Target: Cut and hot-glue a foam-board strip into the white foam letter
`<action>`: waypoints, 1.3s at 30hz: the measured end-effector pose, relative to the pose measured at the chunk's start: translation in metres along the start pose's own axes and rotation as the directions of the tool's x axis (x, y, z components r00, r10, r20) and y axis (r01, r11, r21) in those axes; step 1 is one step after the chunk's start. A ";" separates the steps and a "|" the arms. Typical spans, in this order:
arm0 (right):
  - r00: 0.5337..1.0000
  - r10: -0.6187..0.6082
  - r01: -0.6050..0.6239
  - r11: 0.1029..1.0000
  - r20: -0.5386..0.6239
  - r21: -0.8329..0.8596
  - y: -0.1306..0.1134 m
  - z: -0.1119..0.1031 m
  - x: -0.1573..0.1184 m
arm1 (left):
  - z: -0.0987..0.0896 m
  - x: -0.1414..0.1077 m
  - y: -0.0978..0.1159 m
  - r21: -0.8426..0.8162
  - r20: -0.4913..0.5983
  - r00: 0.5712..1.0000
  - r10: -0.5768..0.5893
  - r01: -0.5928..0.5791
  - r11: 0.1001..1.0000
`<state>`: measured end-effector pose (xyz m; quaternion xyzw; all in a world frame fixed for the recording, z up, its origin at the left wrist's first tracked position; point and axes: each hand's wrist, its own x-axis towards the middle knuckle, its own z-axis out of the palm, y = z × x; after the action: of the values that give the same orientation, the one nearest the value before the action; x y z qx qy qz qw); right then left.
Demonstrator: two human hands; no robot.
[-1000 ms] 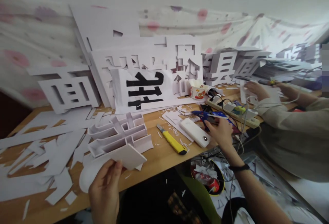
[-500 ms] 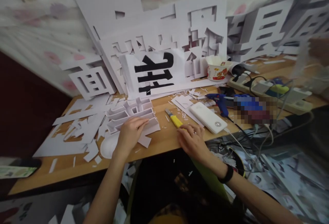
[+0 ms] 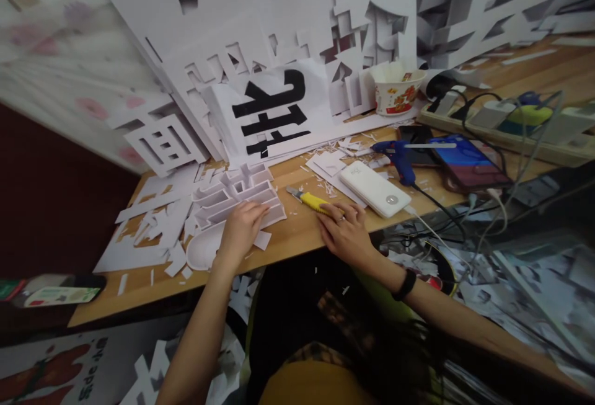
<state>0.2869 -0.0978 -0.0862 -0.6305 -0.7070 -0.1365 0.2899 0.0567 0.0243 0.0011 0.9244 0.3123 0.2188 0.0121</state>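
From my end I count two hands (image 3: 240, 228) (image 3: 348, 235), one knife (image 3: 310, 201), one glue gun (image 3: 398, 160), one power bank (image 3: 373, 188), one bowl (image 3: 397, 98), one bottle (image 3: 53, 291).

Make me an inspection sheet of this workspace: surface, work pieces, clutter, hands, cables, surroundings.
Surface: wooden table, bare wood showing between scraps.
Job's things: hollow white letter, open side up; yellow knife, blade exposed.
Clutter: paper scraps, white power bank, blue glue gun, paper bowl.
Hands: left hand at the letter; right hand with fingers over the knife handle; grip unclear.
Cables: black cord from the glue gun and white cable from the power bank cross the front edge.
Surroundings: cut-out panels stand behind; more scraps below.
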 end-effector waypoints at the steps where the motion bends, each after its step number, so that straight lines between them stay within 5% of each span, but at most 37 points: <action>1: 1.000 0.001 -0.001 1.000 0.001 -0.002 0.000 0.000 0.000 | 0.000 -0.001 0.000 -0.001 0.002 1.000 0.000 0.000 1.000; 39: 0.996 0.014 -0.014 1.000 0.087 -0.002 0.003 -0.003 0.003 | 0.007 -0.006 0.002 0.040 0.028 0.997 -0.066 0.065 0.997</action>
<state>0.2900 -0.0965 -0.0828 -0.6411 -0.7143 -0.1073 0.2593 0.0564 0.0201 -0.0077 0.9167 0.3467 0.1985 0.0058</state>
